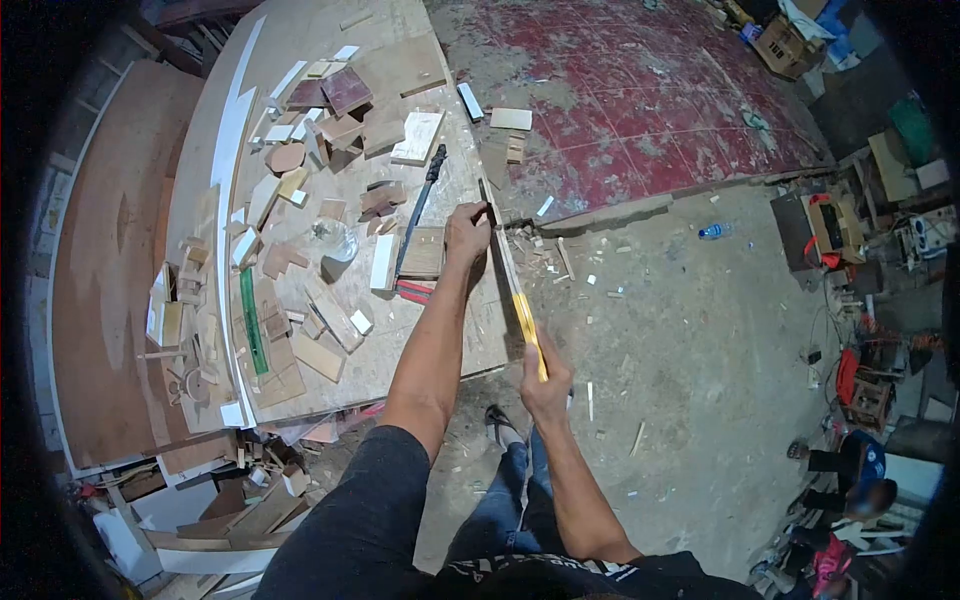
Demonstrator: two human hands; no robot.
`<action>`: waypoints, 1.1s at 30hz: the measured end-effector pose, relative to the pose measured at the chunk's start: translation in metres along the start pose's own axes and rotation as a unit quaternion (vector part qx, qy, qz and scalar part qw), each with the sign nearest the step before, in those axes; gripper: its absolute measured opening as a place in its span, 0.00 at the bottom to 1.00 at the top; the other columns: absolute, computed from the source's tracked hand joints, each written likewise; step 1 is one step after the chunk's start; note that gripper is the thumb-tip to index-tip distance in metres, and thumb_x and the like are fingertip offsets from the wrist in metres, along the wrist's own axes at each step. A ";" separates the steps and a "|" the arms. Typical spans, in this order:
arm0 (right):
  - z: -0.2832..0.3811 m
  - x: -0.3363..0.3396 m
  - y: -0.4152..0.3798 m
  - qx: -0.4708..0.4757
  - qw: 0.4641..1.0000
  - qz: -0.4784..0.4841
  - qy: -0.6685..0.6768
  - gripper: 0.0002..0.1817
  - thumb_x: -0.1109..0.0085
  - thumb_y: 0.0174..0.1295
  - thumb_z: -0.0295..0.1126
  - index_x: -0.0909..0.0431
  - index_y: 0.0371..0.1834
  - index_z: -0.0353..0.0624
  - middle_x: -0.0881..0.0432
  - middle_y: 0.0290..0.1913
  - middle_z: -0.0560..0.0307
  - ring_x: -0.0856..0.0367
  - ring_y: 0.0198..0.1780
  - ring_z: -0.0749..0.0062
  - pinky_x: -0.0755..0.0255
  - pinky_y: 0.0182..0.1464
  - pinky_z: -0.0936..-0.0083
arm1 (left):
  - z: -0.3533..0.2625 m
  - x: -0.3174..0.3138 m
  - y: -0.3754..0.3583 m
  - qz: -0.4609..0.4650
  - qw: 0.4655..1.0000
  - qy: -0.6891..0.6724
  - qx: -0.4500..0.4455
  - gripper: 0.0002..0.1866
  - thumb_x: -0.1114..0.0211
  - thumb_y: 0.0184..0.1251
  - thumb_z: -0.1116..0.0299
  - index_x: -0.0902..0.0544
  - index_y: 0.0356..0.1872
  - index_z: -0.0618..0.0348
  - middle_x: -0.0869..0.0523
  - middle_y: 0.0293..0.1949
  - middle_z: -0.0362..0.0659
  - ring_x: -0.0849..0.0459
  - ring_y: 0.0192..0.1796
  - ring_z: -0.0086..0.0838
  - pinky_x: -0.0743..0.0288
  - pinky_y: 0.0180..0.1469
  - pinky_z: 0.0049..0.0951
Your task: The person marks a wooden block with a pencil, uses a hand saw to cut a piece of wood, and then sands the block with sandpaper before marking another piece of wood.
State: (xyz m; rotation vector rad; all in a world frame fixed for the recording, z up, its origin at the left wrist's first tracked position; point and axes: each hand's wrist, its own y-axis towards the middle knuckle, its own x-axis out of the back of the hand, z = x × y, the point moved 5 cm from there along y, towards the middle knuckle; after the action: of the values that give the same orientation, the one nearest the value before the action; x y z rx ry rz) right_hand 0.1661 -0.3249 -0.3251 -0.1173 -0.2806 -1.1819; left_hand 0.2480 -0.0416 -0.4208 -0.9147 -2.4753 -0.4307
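Observation:
My right hand (546,388) is wrapped round the yellow handle of a hacksaw (524,318), just off the workbench's right edge. The saw's narrow frame runs forward past my left hand (466,236). That hand rests at the bench edge with its fingers closed and pressed together; what they pinch is too small to make out. Beside it on the bench lie a flat wooden block (425,252), a long dark bar clamp (420,212) and a red-and-grey tool (413,291). A white-edged block (383,262) stands left of the clamp.
Wood offcuts (345,90), a clear container (335,243) and a green strip (252,320) crowd the workbench (470,345). Scraps and a blue bottle (715,231) lie on the concrete floor (690,330). Another person (860,465) is at the lower right, near piled clutter.

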 end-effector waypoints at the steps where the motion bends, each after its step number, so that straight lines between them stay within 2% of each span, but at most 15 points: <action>1: -0.003 0.001 0.001 0.000 1.000 0.000 -0.001 0.21 0.45 0.69 0.33 0.24 0.60 0.31 0.18 0.53 0.33 0.16 0.55 0.54 0.24 0.54 0.69 | 0.001 0.000 0.003 0.000 1.000 -0.001 0.000 0.17 0.35 0.53 0.71 0.13 0.45 0.57 0.14 0.45 0.54 0.15 0.49 0.44 0.22 0.53 0.36; 4: -0.003 0.005 0.006 0.019 1.000 -0.003 0.004 0.21 0.45 0.69 0.32 0.24 0.60 0.30 0.18 0.52 0.32 0.16 0.54 0.54 0.23 0.53 0.69 | 0.003 -0.002 -0.002 -0.012 1.000 0.021 0.000 0.17 0.35 0.52 0.72 0.13 0.46 0.57 0.14 0.45 0.53 0.15 0.49 0.43 0.22 0.53 0.35; 7: 0.003 -0.001 0.012 0.000 1.000 0.006 0.001 0.21 0.45 0.68 0.32 0.24 0.60 0.30 0.17 0.51 0.33 0.15 0.53 0.55 0.23 0.52 0.70 | 0.002 0.000 0.000 0.013 1.000 0.019 0.006 0.19 0.34 0.52 0.73 0.14 0.48 0.59 0.14 0.48 0.53 0.15 0.50 0.40 0.22 0.54 0.32; 10: 0.012 0.004 0.001 -0.025 0.999 0.008 0.019 0.20 0.46 0.68 0.30 0.24 0.59 0.29 0.17 0.52 0.35 0.17 0.56 0.56 0.26 0.56 0.70 | 0.000 0.000 0.002 0.012 0.998 0.055 -0.019 0.19 0.34 0.52 0.73 0.14 0.48 0.60 0.14 0.48 0.53 0.15 0.50 0.40 0.22 0.55 0.32; 11: 0.013 -0.001 0.012 -0.036 0.999 0.016 0.007 0.20 0.46 0.69 0.30 0.24 0.59 0.29 0.17 0.52 0.35 0.17 0.55 0.56 0.26 0.55 0.70 | 0.000 0.000 0.000 -0.008 1.000 0.021 -0.011 0.17 0.35 0.50 0.71 0.12 0.45 0.56 0.14 0.46 0.54 0.16 0.50 0.45 0.23 0.55 0.36; 13: 0.018 -0.006 0.026 -0.056 0.998 0.024 0.015 0.19 0.46 0.69 0.30 0.23 0.58 0.29 0.16 0.51 0.36 0.16 0.54 0.56 0.26 0.56 0.70 | 0.006 -0.002 -0.003 -0.012 1.000 0.017 -0.008 0.17 0.35 0.50 0.71 0.12 0.44 0.56 0.14 0.46 0.54 0.16 0.50 0.45 0.23 0.55 0.36; 16: 0.016 0.004 0.003 0.008 1.000 -0.011 0.008 0.19 0.46 0.69 0.31 0.23 0.58 0.29 0.16 0.51 0.36 0.16 0.54 0.56 0.25 0.56 0.69 | -0.002 0.003 0.002 -0.013 1.000 0.013 -0.017 0.17 0.34 0.50 0.71 0.12 0.45 0.56 0.14 0.46 0.53 0.16 0.50 0.45 0.23 0.54 0.35; 22: 0.012 -0.010 0.025 -0.013 1.000 0.006 -0.006 0.20 0.46 0.69 0.31 0.24 0.60 0.29 0.18 0.54 0.35 0.18 0.57 0.56 0.28 0.59 0.69 | -0.002 0.003 0.000 -0.018 1.000 0.021 0.007 0.18 0.34 0.51 0.72 0.13 0.46 0.57 0.14 0.45 0.53 0.15 0.49 0.44 0.22 0.53 0.35; 24: -0.002 -0.005 0.003 -0.022 1.000 0.005 0.004 0.20 0.47 0.69 0.30 0.24 0.60 0.30 0.18 0.55 0.36 0.19 0.58 0.57 0.29 0.60 0.69 | 0.000 0.000 -0.001 0.010 1.000 -0.005 0.014 0.19 0.34 0.51 0.72 0.13 0.47 0.57 0.15 0.45 0.53 0.15 0.48 0.43 0.22 0.53 0.35; 26: 0.003 0.001 -0.003 0.034 0.999 0.000 -0.007 0.21 0.47 0.71 0.34 0.25 0.60 0.28 0.20 0.55 0.32 0.18 0.57 0.52 0.26 0.58 0.69 | 0.002 -0.003 -0.008 0.013 1.000 -0.001 0.021 0.19 0.34 0.51 0.73 0.13 0.47 0.57 0.15 0.46 0.53 0.15 0.49 0.44 0.22 0.54 0.34; 30: 0.007 -0.013 0.029 -0.015 1.000 0.016 0.016 0.20 0.47 0.70 0.31 0.25 0.60 0.28 0.19 0.54 0.33 0.18 0.57 0.55 0.26 0.57 0.69 | 0.004 0.002 0.002 -0.013 1.000 -0.004 0.016 0.18 0.33 0.50 0.73 0.13 0.46 0.57 0.15 0.46 0.54 0.16 0.51 0.45 0.23 0.56 0.35; 31: 0.009 -0.006 0.010 0.036 0.999 -0.006 0.005 0.20 0.48 0.70 0.31 0.26 0.60 0.27 0.18 0.53 0.32 0.17 0.56 0.55 0.25 0.54 0.69 | 0.006 0.001 -0.001 -0.005 1.000 0.002 0.005 0.19 0.33 0.50 0.73 0.13 0.47 0.59 0.14 0.46 0.53 0.15 0.49 0.42 0.22 0.54 0.33; 33: 0.009 -0.006 0.007 0.017 1.000 0.008 0.001 0.21 0.48 0.70 0.31 0.26 0.61 0.27 0.18 0.53 0.32 0.17 0.56 0.54 0.25 0.54 0.69 | 0.001 0.000 0.002 0.004 1.000 0.011 0.007 0.20 0.33 0.49 0.73 0.14 0.48 0.60 0.15 0.46 0.53 0.15 0.48 0.40 0.22 0.54 0.31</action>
State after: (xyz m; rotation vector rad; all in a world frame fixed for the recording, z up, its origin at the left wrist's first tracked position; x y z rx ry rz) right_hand 0.1690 -0.3144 -0.3175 -0.0883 -0.2970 -1.1613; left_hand 0.2491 -0.0394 -0.4210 -0.9096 -2.4515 -0.4191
